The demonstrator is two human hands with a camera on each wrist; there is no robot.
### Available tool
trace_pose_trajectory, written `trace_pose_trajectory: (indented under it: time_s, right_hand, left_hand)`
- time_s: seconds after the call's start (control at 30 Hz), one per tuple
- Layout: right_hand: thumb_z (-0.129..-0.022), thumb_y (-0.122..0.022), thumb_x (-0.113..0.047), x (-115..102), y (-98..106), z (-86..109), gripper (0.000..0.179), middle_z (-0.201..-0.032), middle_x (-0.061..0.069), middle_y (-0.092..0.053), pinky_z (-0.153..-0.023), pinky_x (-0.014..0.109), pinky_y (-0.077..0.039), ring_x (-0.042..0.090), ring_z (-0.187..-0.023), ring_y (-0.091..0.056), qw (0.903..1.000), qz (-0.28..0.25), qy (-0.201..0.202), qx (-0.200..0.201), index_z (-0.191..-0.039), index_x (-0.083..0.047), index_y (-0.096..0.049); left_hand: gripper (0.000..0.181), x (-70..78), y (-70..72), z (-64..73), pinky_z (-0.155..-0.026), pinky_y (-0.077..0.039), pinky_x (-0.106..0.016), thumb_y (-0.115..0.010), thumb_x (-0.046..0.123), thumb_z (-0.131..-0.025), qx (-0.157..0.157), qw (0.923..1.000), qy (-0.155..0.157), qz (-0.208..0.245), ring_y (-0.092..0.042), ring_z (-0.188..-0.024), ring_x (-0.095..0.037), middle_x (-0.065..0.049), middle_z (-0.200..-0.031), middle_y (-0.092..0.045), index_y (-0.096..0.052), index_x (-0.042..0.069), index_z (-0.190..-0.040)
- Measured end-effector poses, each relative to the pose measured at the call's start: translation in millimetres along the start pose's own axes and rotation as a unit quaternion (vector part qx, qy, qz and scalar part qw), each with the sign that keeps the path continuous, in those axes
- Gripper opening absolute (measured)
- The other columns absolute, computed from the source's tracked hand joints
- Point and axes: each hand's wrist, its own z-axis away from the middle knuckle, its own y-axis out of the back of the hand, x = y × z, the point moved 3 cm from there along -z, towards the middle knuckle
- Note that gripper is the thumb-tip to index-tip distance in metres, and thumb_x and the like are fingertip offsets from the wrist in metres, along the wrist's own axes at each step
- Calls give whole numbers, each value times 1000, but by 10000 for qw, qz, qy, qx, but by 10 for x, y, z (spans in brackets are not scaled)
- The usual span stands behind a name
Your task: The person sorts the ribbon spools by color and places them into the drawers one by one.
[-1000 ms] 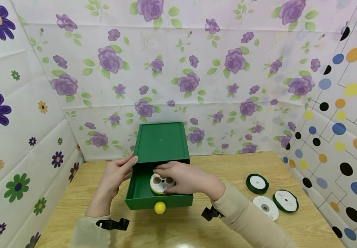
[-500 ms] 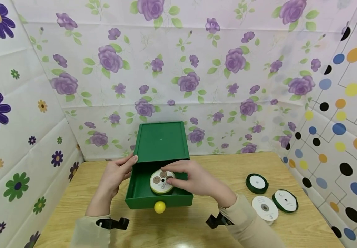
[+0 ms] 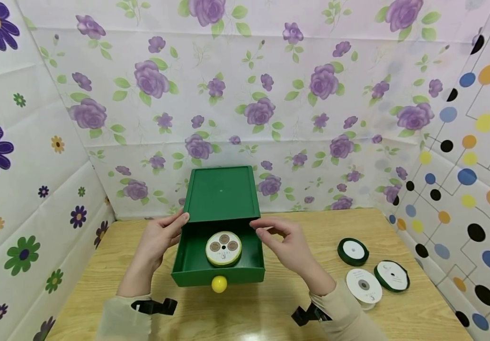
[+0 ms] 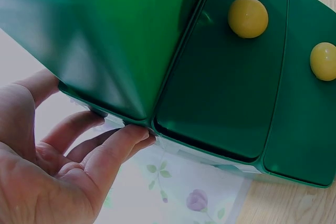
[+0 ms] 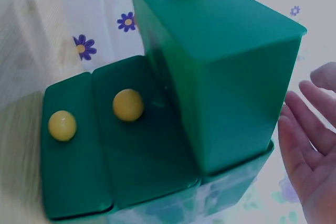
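A green drawer cabinet [image 3: 223,194] stands at the back of the table, its top drawer [image 3: 187,255] pulled out by a yellow knob side. Inside that drawer a ribbon spool [image 3: 223,251] lies flat, with a white printed face and a yellowish edge. My left hand [image 3: 159,239] rests against the cabinet's left side, thumb at the top front corner; in the left wrist view its fingertips [image 4: 139,132] touch the side below the drawer. My right hand [image 3: 285,244], holding nothing, hovers by the drawer's right edge, fingers loosely bent; whether they touch is unclear.
Several more ribbon spools lie on the table at the right: a dark green one [image 3: 353,251], another dark green one [image 3: 391,276] and a white-faced one [image 3: 364,285]. Two closed lower drawers [image 5: 149,150] with yellow knobs show in the wrist views. Patterned cloth walls surround the table.
My right hand has let go of the ribbon spool and moved right, out of the drawer to its edge. The spool stays in the drawer. My left hand has stayed put.
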Motion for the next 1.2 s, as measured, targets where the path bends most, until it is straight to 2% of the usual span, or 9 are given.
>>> trace_pose_trajectory:
  time_s: [0.17, 0.33, 0.5, 0.63, 0.7, 0.87, 0.97, 1.07, 1.2]
  right_hand:
    - [-101, -62, -12, 166, 89, 112, 22, -116, 5, -71, -83, 34, -59, 28, -101, -67, 9960, -437, -639, 452, -120, -12, -73]
    - [-102, -61, -18, 347, 146, 205, 24, -113, 13, -71, -78, 36, -60, 31, -97, -68, 9904, -579, -1135, 540, -121, -8, -71]
    - [-102, -61, -29, 556, 143, 324, 27, -109, 12, -72, -75, 39, -61, 27, -92, -69, 9843, -248, -1739, 166, -123, -16, -71]
    - [-102, -60, -34, 703, 93, 460, 26, -106, 7, -73, -74, 40, -61, 25, -91, -69, 9729, 172, -2266, -433, -122, -22, -71]
    - [-101, -61, -34, 744, 59, 525, 23, -102, 6, -73, -71, 36, -60, 24, -89, -69, 9669, 418, -2407, -742, -119, -24, -72]
    - [-100, -63, -32, 776, -26, 658, 19, -94, -1, -73, -65, 28, -57, 15, -82, -68, 9601, 778, -2250, -1470, -113, -24, -75]
    - [-100, -63, -31, 778, -77, 728, 16, -92, -6, -72, -66, 27, -57, 8, -82, -67, 9559, 787, -2092, -1905, -110, -25, -75]
    - [-99, -65, -29, 769, -129, 786, 14, -92, -5, -73, -68, 26, -58, 7, -82, -67, 9526, 666, -1894, -2287, -107, -25, -75]
    - [-98, -67, -29, 728, -193, 837, 12, -92, -7, -73, -69, 24, -59, 5, -83, -68, 9505, 547, -1580, -2619, -104, -23, -76]
  left_hand:
    - [77, -4, 5, -2, -98, -51, -39, -71, 52, -90, -8, 10000, -11, 12, -52, -129, -35, -16, -153, -40, -46, 9, -148]
    - [77, 0, 9, -3, -99, -51, -40, -71, 52, -90, -15, 10000, -35, -19, -54, -128, -34, -15, -153, -41, -46, 8, -149]
    - [77, -2, 7, -4, -99, -51, -42, -71, 52, -90, -8, 10000, -32, -15, -54, -128, -33, -15, -152, -42, -47, 9, -148]
    - [76, -3, 7, -3, -99, -51, -41, -71, 52, -89, 17, 10000, -10, 13, -54, -128, -34, -15, -152, -42, -47, 9, -148]
    - [76, -3, 8, -2, -98, -51, -40, -71, 52, -89, 29, 10000, 2, 17, -54, -128, -34, -15, -152, -42, -47, 9, -148]
    - [76, -5, 2, -3, -97, -52, -39, -71, 51, -89, 24, 10000, -8, 32, -54, -128, -33, -15, -152, -42, -47, 9, -148]
    - [76, -8, -3, -6, -96, -53, -38, -71, 51, -89, 12, 10000, -25, 47, -55, -127, -32, -15, -152, -42, -47, 9, -148]
    - [76, -11, -7, -10, -96, -53, -38, -71, 51, -89, -3, 10000, -28, 56, -55, -127, -32, -15, -152, -42, -47, 9, -148]
    - [77, -15, -7, -13, -96, -53, -37, -71, 52, -89, 28, 10000, -15, 51, -55, -127, -32, -15, -151, -44, -47, 9, -148]
